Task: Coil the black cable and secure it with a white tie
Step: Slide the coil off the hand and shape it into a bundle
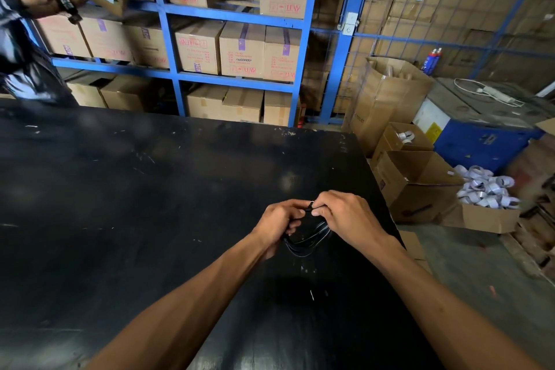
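The black cable point(306, 236) is gathered into a loose coil of several loops, held above the black counter point(150, 204) near its right edge, with the loops hanging down between the two hands. At the top of the coil, where the fingertips meet, a small white tie point(312, 203) shows as a pale sliver; how far it is wrapped or twisted cannot be told. The left hand point(277, 224) is closed around the left side of the coil, its fingers curled over the strands. The right hand point(345, 216) is pinched at the top of the coil, thumb and forefinger pressed together on the tie, the other fingers bent down over the cable. Both bare forearms reach in from the lower edge of the view. On the counter nearer the person lies a small pale scrap point(312, 295), apart from the coil. To the right of the counter, on the floor, stand open cardboard boxes point(420, 186), one of them heaped with white strips point(486, 186). Behind the counter a blue shelving rack point(237, 15) holds rows of closed cartons point(240, 51). At the upper left another person point(27, 39) has both arms raised to a carton on the rack.
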A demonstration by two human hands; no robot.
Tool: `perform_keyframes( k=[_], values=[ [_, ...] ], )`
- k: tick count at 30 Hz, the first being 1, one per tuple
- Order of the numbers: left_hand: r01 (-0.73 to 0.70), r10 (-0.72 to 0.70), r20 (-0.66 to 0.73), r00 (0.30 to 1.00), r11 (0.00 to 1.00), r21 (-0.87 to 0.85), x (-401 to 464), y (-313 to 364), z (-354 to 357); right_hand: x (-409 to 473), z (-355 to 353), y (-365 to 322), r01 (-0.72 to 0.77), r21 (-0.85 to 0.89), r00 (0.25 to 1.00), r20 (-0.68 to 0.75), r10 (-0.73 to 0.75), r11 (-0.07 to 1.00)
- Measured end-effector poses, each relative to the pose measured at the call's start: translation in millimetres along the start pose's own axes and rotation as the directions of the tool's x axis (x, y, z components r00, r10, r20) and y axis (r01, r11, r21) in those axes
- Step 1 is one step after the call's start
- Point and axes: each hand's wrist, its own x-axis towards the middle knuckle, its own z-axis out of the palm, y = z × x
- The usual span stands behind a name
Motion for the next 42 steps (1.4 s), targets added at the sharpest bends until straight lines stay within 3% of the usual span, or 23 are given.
perform_keyframes(
  k=[3,6,9,11,14,19,22,24,26,29,31,33,35,37,40,42],
  values=[
    [0.078,-0.078,0.031,0.996,0.997,-0.013,0,1,-4,-3,5,-2,0.005,-0.002,1.000,-0.027,-0.005,1.000],
    [0.083,-0.143,0.188,0.972,0.952,0.295,-3,13,-12,-6,6,-7,0.006,-0.019,1.000,-0.011,-0.007,1.000],
    [0.043,-0.158,0.183,0.970,0.859,0.511,-7,25,-7,-2,7,-10,-0.048,-0.040,0.996,0.067,0.050,0.998],
    [0.044,-0.134,0.141,0.981,0.860,0.508,-4,22,-6,2,7,-10,-0.084,-0.056,0.986,0.139,0.091,0.995],
    [0.002,-0.055,0.096,0.994,0.878,0.478,-1,13,-10,3,2,-7,-0.204,0.066,0.969,0.157,0.191,0.977],
    [-0.142,0.065,0.161,0.985,0.835,0.532,-1,13,-10,1,-3,-6,-0.338,0.139,0.923,0.242,0.299,0.931],
    [-0.194,0.082,0.215,0.973,0.793,0.577,-5,12,-9,1,-8,-6,-0.319,0.104,0.899,0.347,0.266,0.942],
    [-0.203,0.083,0.224,0.971,0.780,0.592,-6,11,-9,1,-10,-8,-0.279,0.038,0.906,0.342,0.249,0.960],
    [-0.216,0.073,0.234,0.970,0.703,0.678,-4,15,-7,0,-9,-13,-0.240,-0.071,0.917,0.310,0.251,0.968],
    [-0.156,-0.012,0.186,0.983,0.488,0.859,4,25,4,-2,-3,-24,-0.127,-0.291,0.931,0.293,0.215,0.948],
    [-0.103,-0.051,0.139,0.989,0.432,0.896,7,28,10,-4,1,-30,-0.110,-0.344,0.932,0.289,0.217,0.932],
    [-0.106,-0.066,0.166,0.984,0.537,0.837,8,23,7,-2,0,-30,-0.133,-0.341,0.939,0.256,0.228,0.931],
    [-0.082,-0.053,0.185,0.981,0.753,0.653,8,17,-2,3,-6,-24,-0.170,-0.321,0.947,0.208,0.244,0.932],
    [-0.062,-0.006,0.147,0.989,0.891,0.451,13,11,-11,7,-11,-15,-0.240,-0.278,0.938,0.182,0.296,0.930],
    [-0.072,0.044,0.129,0.991,0.971,0.227,17,6,-15,6,-13,1,-0.426,-0.167,0.875,0.175,0.452,0.889],
    [-0.123,0.106,0.100,0.989,0.976,0.179,16,4,-14,6,-14,9,-0.543,-0.086,0.809,0.210,0.548,0.835]
  ],
)
